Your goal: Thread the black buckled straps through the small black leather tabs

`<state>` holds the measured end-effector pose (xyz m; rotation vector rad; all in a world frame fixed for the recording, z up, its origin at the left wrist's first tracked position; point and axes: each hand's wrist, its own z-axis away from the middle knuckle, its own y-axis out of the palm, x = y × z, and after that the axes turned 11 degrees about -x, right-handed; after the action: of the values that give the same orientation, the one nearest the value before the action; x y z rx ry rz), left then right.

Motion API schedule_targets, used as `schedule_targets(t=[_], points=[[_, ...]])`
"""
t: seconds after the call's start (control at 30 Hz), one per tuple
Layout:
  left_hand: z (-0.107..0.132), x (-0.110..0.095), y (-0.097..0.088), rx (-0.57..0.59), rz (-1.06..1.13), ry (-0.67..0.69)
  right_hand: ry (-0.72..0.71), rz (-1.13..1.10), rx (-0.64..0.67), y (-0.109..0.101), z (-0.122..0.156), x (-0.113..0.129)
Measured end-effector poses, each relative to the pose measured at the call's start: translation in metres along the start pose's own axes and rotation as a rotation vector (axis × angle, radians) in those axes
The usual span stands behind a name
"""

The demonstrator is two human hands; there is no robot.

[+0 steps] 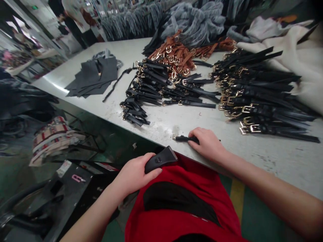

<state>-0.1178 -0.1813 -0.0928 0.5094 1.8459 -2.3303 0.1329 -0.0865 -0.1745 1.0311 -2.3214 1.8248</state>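
Observation:
My left hand (137, 171) is closed around a black hair clipper (161, 159), held just off the table's front edge with its head pointing up and right. On the table edge, my right hand (205, 143) grips a short black buckle strap (182, 138); its gold buckle sticks out to the left, and the fingers cover the rest. Beyond the hands lies a loose group of black buckle straps (143, 90). To the right is a thicker pile of similar black straps (267, 97) with gold buckles.
Brown buckle straps (174, 55) lie at the back, before a heap of grey fuzzy strips (194, 22). Dark sheets (93, 75) are stacked at the left of the white table (106, 112). Cream fabric (285, 40) sits at the right. A black machine (68, 188) stands lower left.

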Motion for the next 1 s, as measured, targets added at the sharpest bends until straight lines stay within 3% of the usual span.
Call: schedule_targets(t=[0.3,0.6,1.0], points=[[0.004,0.001,0.004,0.012,0.004,-0.009,-0.087,-0.06,-0.038,0.007,0.024,0.009],[0.01,0.007,0.006,0.0,0.019,-0.006,-0.067,-0.188,0.025,0.002,0.024,0.008],[0.014,0.009,0.006,0.014,0.032,-0.002,-0.065,-0.194,0.047,0.0,0.023,0.01]])
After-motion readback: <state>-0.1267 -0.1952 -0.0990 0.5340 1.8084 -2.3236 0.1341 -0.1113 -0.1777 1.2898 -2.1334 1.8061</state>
